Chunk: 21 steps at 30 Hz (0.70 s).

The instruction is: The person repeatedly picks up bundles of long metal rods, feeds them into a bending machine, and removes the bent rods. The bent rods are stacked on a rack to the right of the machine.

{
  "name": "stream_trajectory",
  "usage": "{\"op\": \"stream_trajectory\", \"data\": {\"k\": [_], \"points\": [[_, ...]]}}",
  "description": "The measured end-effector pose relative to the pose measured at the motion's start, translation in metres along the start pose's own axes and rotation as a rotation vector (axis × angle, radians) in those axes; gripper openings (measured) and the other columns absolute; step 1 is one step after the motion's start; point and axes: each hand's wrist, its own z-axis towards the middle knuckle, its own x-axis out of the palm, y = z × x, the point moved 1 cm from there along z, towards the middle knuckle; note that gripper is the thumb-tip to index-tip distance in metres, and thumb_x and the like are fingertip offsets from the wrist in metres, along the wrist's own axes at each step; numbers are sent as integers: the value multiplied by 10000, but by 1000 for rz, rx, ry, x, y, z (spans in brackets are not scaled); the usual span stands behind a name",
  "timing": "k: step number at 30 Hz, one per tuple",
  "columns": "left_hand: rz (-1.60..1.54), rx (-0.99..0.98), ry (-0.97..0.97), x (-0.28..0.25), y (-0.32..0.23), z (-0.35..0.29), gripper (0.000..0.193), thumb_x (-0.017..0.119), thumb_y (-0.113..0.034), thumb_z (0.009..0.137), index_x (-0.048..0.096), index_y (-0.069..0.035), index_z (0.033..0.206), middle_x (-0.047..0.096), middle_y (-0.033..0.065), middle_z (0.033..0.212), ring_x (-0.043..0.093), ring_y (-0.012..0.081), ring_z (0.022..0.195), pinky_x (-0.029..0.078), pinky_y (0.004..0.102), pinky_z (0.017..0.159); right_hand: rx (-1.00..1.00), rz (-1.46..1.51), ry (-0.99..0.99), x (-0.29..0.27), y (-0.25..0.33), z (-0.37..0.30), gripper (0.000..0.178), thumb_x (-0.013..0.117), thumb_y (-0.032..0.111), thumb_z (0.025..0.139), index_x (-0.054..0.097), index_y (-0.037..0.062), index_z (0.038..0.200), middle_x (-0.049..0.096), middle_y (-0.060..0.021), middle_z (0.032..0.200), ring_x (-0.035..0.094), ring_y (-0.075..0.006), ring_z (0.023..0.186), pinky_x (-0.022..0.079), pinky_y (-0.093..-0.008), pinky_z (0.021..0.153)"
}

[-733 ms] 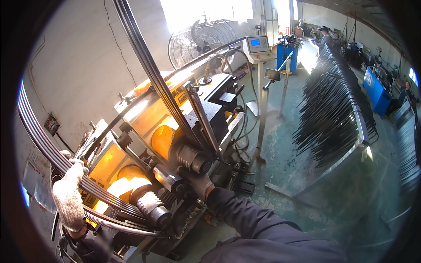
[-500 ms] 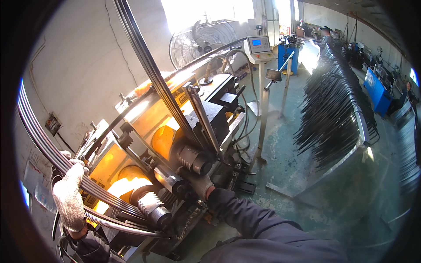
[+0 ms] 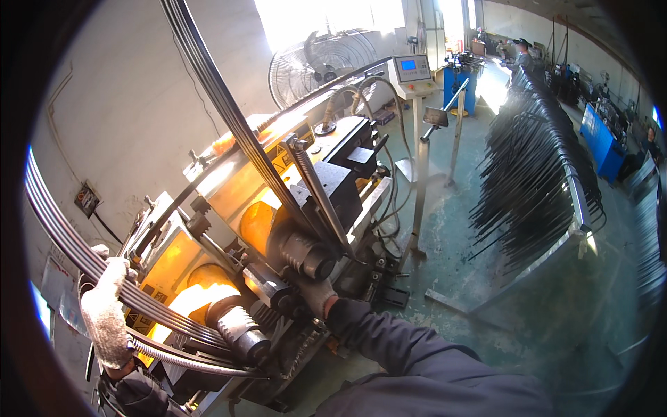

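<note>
A bundle of long dark metal rods [image 3: 69,238] runs down from the left edge to the grooved rollers of a yellow bending machine. My left hand [image 3: 109,313], in a whitish knit glove, is closed round this bundle. Another length of rods [image 3: 221,97] slants up from the machine past the wall. My right hand [image 3: 316,295], also gloved, reaches in beneath the upper grooved roller [image 3: 306,256], beside a dark cylindrical part; its fingers are hidden there. Nearer me on the left is the lower grooved roller [image 3: 241,328]. A coil spring [image 3: 170,355] lies below the left bundle.
A control box [image 3: 413,73] with a blue screen stands on a post behind the machine. A large fan [image 3: 321,69] is by the window. To the right, a rack [image 3: 578,201] carries many bent black rods. A person [image 3: 520,59] is far off near blue machines.
The slanted rods' upper end has shifted slightly left, and the left bundle has moved a little left and down with my left hand. My right hand stays at the same place under the roller.
</note>
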Motion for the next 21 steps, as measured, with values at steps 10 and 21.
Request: {"op": "stream_trajectory", "data": {"k": [10, 21], "points": [[27, -32, -44, -17, -7, 19, 402, 660, 14, 1084, 606, -35, 1480, 765, 114, 1046, 756, 200, 903, 634, 337, 854, 34, -195, 2, -12, -2, -8, 362, 812, 320, 1074, 805, 35, 1297, 833, -74, 1180, 793, -192, 1072, 612, -397, 911], [23, -7, 115, -38, -2, 5, 419, 686, -25, 1083, 609, -69, 1493, 750, 80, 1172, 738, 186, 1066, 635, 357, 984, 42, -39, 48, -15, -16, -2, 293, 807, 235, 1083, 789, 26, 1289, 814, -89, 1157, 774, -191, 1041, 601, -395, 887]]}}
